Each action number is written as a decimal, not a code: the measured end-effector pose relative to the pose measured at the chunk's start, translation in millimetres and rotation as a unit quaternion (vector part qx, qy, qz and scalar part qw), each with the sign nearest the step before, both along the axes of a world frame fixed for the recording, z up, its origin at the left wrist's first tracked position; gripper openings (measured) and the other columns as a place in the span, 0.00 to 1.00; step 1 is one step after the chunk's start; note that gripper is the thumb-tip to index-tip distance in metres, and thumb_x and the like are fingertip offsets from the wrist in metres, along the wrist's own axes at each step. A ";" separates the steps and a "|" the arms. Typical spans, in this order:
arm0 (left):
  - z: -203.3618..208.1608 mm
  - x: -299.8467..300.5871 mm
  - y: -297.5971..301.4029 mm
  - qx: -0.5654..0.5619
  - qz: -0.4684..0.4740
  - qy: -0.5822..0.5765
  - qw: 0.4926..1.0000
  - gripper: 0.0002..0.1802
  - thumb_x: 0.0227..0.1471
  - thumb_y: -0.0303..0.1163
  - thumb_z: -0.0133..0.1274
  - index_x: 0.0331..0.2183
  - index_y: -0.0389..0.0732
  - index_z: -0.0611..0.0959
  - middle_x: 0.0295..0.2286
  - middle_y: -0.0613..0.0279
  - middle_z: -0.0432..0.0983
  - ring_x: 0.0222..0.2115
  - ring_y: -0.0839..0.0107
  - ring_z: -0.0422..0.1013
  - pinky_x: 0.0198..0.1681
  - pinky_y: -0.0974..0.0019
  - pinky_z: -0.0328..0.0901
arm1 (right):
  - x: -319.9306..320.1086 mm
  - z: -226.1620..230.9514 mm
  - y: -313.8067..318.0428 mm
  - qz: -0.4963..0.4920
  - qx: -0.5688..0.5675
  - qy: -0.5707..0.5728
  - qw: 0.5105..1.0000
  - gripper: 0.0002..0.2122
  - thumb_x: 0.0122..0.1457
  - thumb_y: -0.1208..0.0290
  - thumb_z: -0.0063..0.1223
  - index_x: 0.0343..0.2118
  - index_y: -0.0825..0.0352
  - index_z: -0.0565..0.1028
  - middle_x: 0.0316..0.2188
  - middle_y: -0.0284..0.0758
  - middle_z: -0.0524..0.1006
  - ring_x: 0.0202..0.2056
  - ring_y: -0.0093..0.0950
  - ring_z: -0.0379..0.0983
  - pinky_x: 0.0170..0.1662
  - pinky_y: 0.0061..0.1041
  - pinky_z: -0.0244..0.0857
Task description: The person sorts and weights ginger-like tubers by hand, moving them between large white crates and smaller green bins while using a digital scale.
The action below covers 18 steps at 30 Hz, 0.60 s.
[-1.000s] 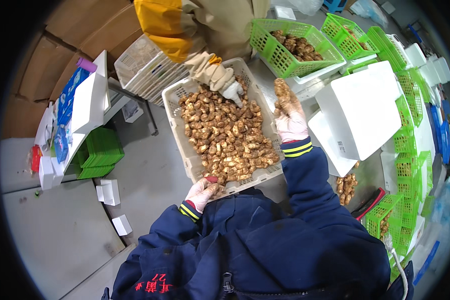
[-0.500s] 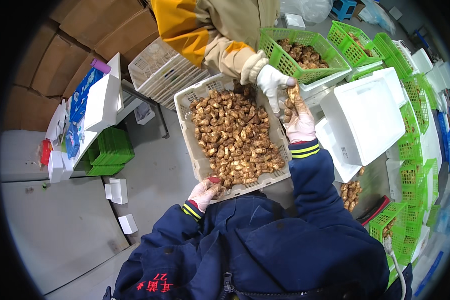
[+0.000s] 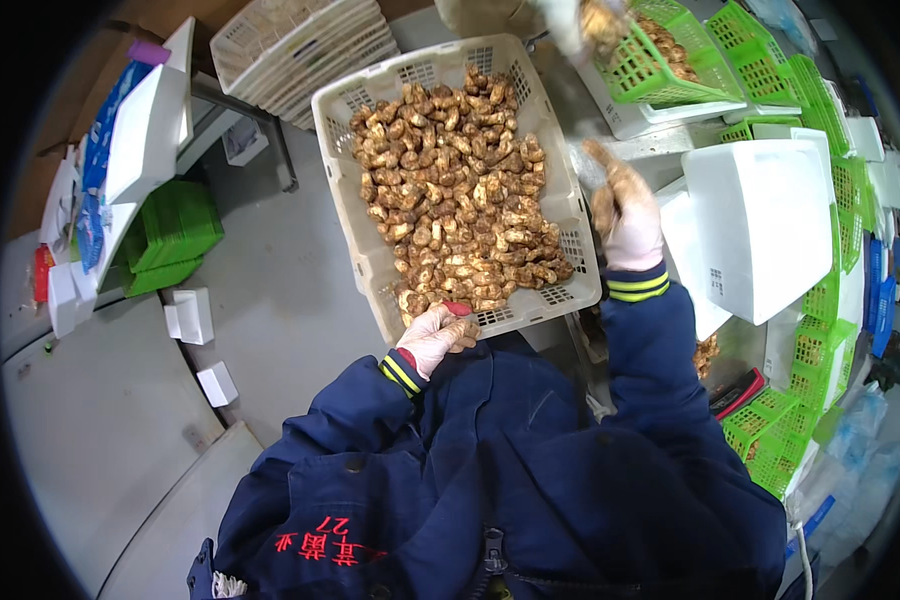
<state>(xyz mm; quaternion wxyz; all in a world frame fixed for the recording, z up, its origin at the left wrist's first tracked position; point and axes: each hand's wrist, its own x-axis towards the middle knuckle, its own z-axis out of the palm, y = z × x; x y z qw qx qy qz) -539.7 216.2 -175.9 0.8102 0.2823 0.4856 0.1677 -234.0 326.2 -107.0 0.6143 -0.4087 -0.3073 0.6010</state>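
A pale plastic crate [image 3: 332,190] full of brown and cream mushrooms [image 3: 450,190] sits just in front of me. At its near rim, my left hand [image 3: 433,338], in a thin glove, is closed with its fingers folded. Something small and red [image 3: 458,309] shows at its thumb; whether it is a held thing or a thumb cover I cannot tell. Just off the crate's right side, my right hand [image 3: 628,218] is open, its soiled fingers stretched away from me and no mushroom in it.
Another person's blurred gloved hand [image 3: 570,28] is at the top, beside a green basket of mushrooms [image 3: 670,80]. White foam boxes [image 3: 765,230] and more green baskets line the right. Stacked pale crates [image 3: 305,60] stand far left, near a table [image 3: 185,80] and green crates [image 3: 175,235].
My view has shifted, and the crate appears larger. My right hand has parted from the other person's gloved hand, which has moved up toward the green basket. My left hand remains at the crate's near rim.
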 end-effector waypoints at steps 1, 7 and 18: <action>-0.6 0.8 2.9 -0.015 0.003 -0.002 1.000 0.14 0.58 0.30 0.47 0.46 0.37 0.71 0.35 0.57 0.78 0.32 0.70 0.74 0.35 0.69 0.68 | -7.8 -8.2 -12.4 -0.028 -0.079 -0.095 0.992 0.18 0.63 0.63 0.44 0.48 0.73 0.73 0.10 0.24 0.64 0.11 0.14 0.58 0.14 0.13 0.49; -2.9 3.8 12.0 -0.078 0.124 -0.035 0.989 0.10 0.60 0.34 0.46 0.41 0.40 0.73 0.30 0.62 0.76 0.25 0.75 0.72 0.27 0.75 0.67 | -47.9 -76.8 -27.4 0.110 -0.260 -0.224 0.933 0.10 0.60 0.70 0.50 0.40 0.70 0.77 0.18 0.34 0.75 0.16 0.18 0.69 0.19 0.14 0.62; -19.2 6.9 23.6 -0.060 0.139 -0.061 0.987 0.12 0.59 0.30 0.46 0.44 0.37 0.72 0.32 0.60 0.77 0.29 0.74 0.73 0.32 0.74 0.66 | -130.9 -138.8 49.2 0.175 -0.134 -0.751 0.622 0.20 0.50 0.64 0.58 0.46 0.67 0.70 0.38 0.45 0.76 0.39 0.43 0.74 0.42 0.38 0.69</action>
